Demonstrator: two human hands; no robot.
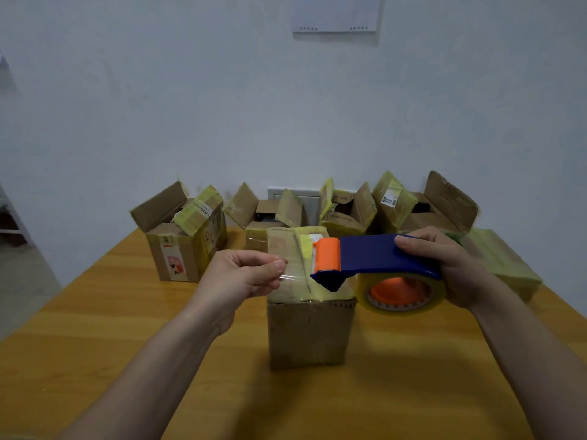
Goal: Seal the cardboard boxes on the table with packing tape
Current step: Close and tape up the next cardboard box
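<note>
Head view: right hand (451, 265) grips blue tape gun (378, 258) above closed box (308, 312) at table (95, 312) centre. Left hand (244, 274) pinches clear tape end (293, 276), stretched across box top. Four open boxes (184, 230) sit behind near wall.

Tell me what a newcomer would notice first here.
The blue-and-orange tape dispenser stands out, gripped by the right hand just above the closed box in the middle of the table. The left hand pinches the clear tape end stretched from it. Behind, open-flapped boxes line the wall.
</note>
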